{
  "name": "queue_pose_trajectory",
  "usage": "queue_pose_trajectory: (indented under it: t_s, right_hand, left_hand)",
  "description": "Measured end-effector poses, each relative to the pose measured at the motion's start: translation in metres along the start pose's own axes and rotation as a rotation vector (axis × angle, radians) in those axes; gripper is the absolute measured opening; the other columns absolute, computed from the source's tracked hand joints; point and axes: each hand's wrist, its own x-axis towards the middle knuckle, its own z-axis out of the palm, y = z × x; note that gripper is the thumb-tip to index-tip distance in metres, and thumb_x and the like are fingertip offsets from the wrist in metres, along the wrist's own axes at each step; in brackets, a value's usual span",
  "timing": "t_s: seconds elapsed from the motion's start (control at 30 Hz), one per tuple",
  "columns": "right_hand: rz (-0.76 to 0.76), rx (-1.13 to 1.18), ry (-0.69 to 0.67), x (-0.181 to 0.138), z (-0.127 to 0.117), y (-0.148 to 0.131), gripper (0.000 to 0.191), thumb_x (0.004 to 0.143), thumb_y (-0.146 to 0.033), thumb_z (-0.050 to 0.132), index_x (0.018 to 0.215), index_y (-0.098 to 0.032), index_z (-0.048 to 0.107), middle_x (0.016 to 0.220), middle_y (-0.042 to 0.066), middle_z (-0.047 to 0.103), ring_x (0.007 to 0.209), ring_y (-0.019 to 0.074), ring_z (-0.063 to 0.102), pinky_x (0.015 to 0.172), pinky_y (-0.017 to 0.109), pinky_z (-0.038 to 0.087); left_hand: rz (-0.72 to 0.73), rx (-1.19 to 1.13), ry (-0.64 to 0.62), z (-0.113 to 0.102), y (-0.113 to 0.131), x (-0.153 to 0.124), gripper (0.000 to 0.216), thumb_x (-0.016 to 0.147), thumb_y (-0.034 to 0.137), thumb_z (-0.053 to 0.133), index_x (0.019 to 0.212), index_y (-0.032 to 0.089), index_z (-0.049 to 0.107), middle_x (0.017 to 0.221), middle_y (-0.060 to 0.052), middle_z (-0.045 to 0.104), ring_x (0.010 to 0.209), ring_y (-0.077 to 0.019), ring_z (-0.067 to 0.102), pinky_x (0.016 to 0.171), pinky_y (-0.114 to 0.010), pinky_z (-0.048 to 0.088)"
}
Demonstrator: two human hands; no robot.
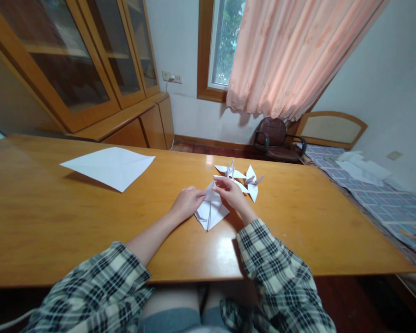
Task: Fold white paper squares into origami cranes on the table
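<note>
A partly folded sheet of white origami paper lies on the table in front of me, with a point towards me and creased flaps. My left hand is closed on its left edge, fingers pressed together there. At its far tip, my right hand pinches the paper between thumb and fingers. Just beyond my right hand are several folded paper cranes with spread wings, partly hidden by that hand.
A loose sheet of white paper with slightly raised edges lies at the left on the wooden table. Behind stand a glass-door cabinet and a brown armchair. To the right is a bed with a checked cover.
</note>
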Motion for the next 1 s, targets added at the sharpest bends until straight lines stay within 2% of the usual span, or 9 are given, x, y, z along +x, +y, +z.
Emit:
queue_pose_trajectory:
  t_s: [0.07,0.17,0.23,0.33,0.4,0.47,0.57,0.67,1.0]
  right_hand:
    - [0.041,-0.152,-0.096,-0.005,-0.007,0.001,0.025,0.075,-0.029,0.07,0.097,-0.018,0.071,0.09,0.006,0.07,0.075,0.016,0.06,0.07,0.028,0.046]
    - [0.075,-0.36,-0.156,-0.012,-0.011,0.004,0.006,0.074,-0.022,0.07,0.077,-0.017,0.07,0.074,0.002,0.067,0.064,0.0146,0.055,0.062,0.026,0.04]
    - [0.073,-0.434,-0.175,-0.014,-0.01,0.005,0.011,0.076,-0.02,0.067,0.066,-0.017,0.066,0.065,0.0,0.062,0.06,0.0135,0.051,0.058,0.025,0.035]
    - [0.057,-0.453,-0.175,-0.013,-0.007,0.007,0.018,0.077,-0.018,0.064,0.06,-0.017,0.062,0.059,-0.002,0.056,0.057,0.0124,0.048,0.056,0.024,0.032]
    - [0.051,-0.447,-0.162,-0.012,-0.006,0.007,0.017,0.076,-0.019,0.065,0.059,-0.017,0.061,0.058,-0.002,0.054,0.057,0.0122,0.047,0.056,0.024,0.031]
    - [0.04,-0.433,-0.15,-0.012,-0.006,0.009,0.018,0.075,-0.02,0.065,0.059,-0.017,0.061,0.058,-0.002,0.054,0.057,0.012,0.047,0.055,0.023,0.03]
    - [0.03,-0.397,-0.13,-0.013,-0.006,0.01,0.019,0.076,-0.022,0.064,0.058,-0.017,0.061,0.058,-0.002,0.055,0.056,0.0119,0.046,0.054,0.023,0.031]
    - [0.035,-0.353,-0.124,-0.013,-0.006,0.011,0.017,0.078,-0.024,0.061,0.063,-0.016,0.064,0.062,0.0,0.059,0.059,0.013,0.05,0.056,0.023,0.033]
    - [0.113,-0.338,-0.081,-0.011,-0.005,0.019,0.017,0.08,-0.028,0.059,0.07,-0.016,0.065,0.068,0.001,0.061,0.06,0.0139,0.05,0.057,0.024,0.034]
  left_hand:
    - [-0.028,0.013,0.008,-0.001,0.0,0.0,0.027,0.089,0.032,0.05,0.089,0.02,0.074,0.075,-0.007,0.064,0.077,-0.021,0.057,0.071,-0.029,0.042]
    - [-0.067,0.023,0.023,-0.003,0.002,-0.001,0.03,0.089,0.036,0.05,0.089,0.019,0.075,0.077,-0.008,0.065,0.077,-0.0218,0.058,0.072,-0.031,0.043]
    - [-0.07,-0.046,0.021,-0.004,0.001,-0.001,0.035,0.09,0.042,0.048,0.097,0.02,0.074,0.082,-0.008,0.068,0.081,-0.0221,0.059,0.076,-0.031,0.044]
    - [-0.044,-0.302,-0.029,-0.005,-0.007,0.001,0.048,0.094,0.05,0.036,0.112,0.019,0.068,0.099,-0.008,0.071,0.091,-0.0221,0.061,0.083,-0.032,0.046]
    - [-0.053,-0.516,-0.09,-0.008,-0.017,0.002,0.055,0.097,0.05,0.024,0.12,0.017,0.062,0.109,-0.009,0.07,0.099,-0.0212,0.062,0.089,-0.034,0.047]
    - [-0.079,-0.64,-0.13,-0.013,-0.03,0.003,0.054,0.097,0.048,0.027,0.125,0.014,0.058,0.113,-0.012,0.068,0.103,-0.0211,0.063,0.093,-0.035,0.047]
    - [-0.006,-0.528,-0.161,-0.023,-0.043,0.002,0.042,0.091,0.043,0.044,0.119,0.018,0.063,0.117,-0.01,0.067,0.11,-0.0228,0.059,0.099,-0.037,0.044]
    - [0.069,-0.388,-0.222,-0.029,-0.047,0.002,0.036,0.087,0.04,0.051,0.112,0.021,0.067,0.113,-0.007,0.068,0.109,-0.0227,0.058,0.1,-0.035,0.043]
    - [0.059,-0.378,-0.211,-0.018,-0.044,0.003,0.048,0.093,0.053,0.037,0.106,0.021,0.07,0.104,-0.008,0.07,0.1,-0.0222,0.059,0.094,-0.032,0.044]
